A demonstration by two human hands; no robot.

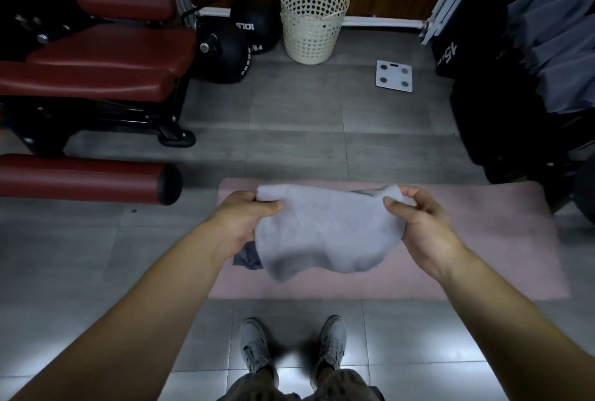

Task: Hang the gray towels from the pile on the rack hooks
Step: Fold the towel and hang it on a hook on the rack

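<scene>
The left hand [244, 220] and right hand [421, 223] each pinch an upper end of the gray towel [325, 233], fingers curled under and thumbs on top, holding it bunched above the pink mat [483, 239]. Its sagging lower edge hangs over a darker cloth [246, 257] on the mat and could snag it. At far right the hung towels [553, 46] crowd together in dim light, so a bunched edge could slip off when hung.

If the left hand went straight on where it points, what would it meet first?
Past the light gray towel the left hand grips, the way looks free, heading towards the white bathroom scale; depth unclear.
</scene>
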